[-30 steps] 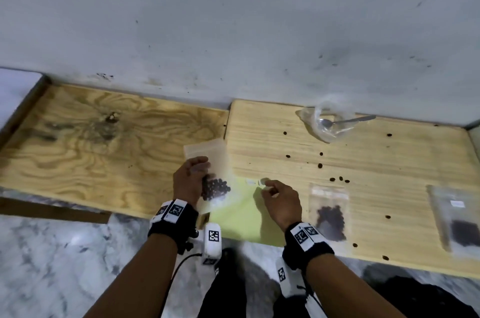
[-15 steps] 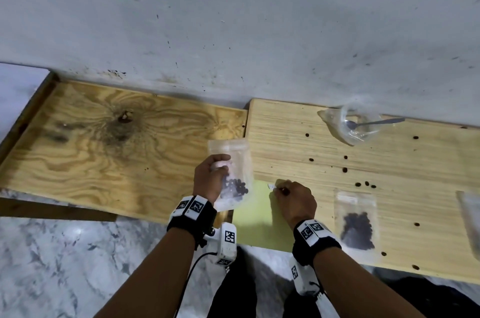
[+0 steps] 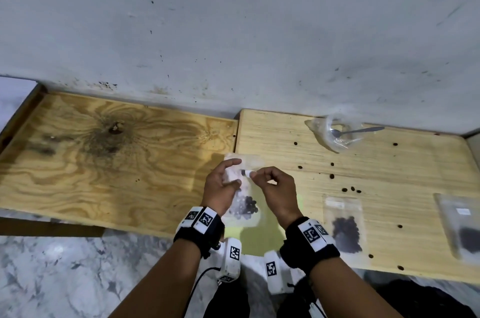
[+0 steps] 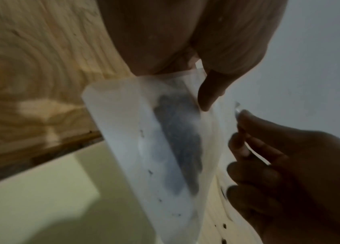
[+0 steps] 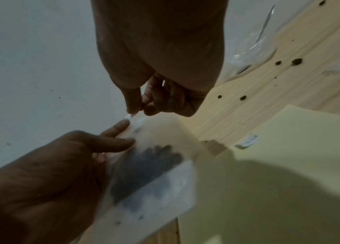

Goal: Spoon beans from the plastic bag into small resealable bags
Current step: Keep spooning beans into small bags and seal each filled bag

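My left hand (image 3: pixel 232 173) holds a small resealable bag (image 3: pixel 245 210) upright above the boards' seam, thumb and fingers round its upper half; dark beans sit in its bottom. My right hand (image 3: pixel 255 175) pinches a small white sticker (image 3: pixel 248 173) at the bag's upper part. The left wrist view has the bag (image 4: pixel 164 148) under my thumb (image 4: pixel 208 94). In the right wrist view the sticker (image 5: pixel 128 116) is between my right fingertips. The clear plastic bag (image 3: pixel 335 133) lies by the wall with the spoon (image 3: pixel 363 130) in it.
Two filled small bags (image 3: pixel 345 229) (image 3: pixel 465 227) lie flat on the right board. A pale yellow-green sheet (image 3: pixel 262 237) lies under my hands at the front edge. Several loose beans (image 3: pixel 352 189) dot the right board (image 3: pixel 415 175). The left board (image 3: pixel 104 162) is bare.
My left hand has raised the bean bag off the board and stood it upright. My right hand has come up from the yellow-green sheet with the sticker to the bag's top.
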